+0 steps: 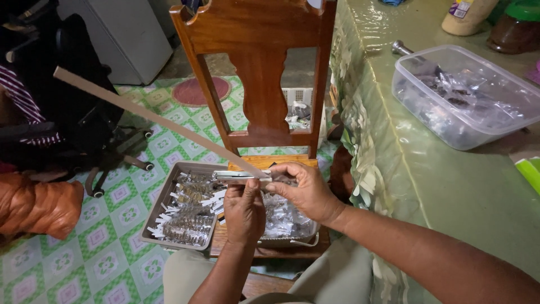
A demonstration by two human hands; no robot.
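My left hand (244,211) and my right hand (304,191) meet over a wooden chair seat (264,162). Together they pinch a small clear packet with a white strip (239,177) at its top edge. A long thin tan stick (140,112) runs from the packet up to the far left; its near end sits at my right fingertips. Beneath the hands a grey tray (174,179) holds several small filled packets with white tops in rows. A second shallow tray (287,241) under my right hand holds more clear packets.
A table with a glossy green floral cover (439,186) stands at right, carrying a clear plastic tub (467,135) of packets. The chair back (259,67) rises ahead. An office chair (84,129) and an orange bag (34,205) sit on the green patterned floor at left.
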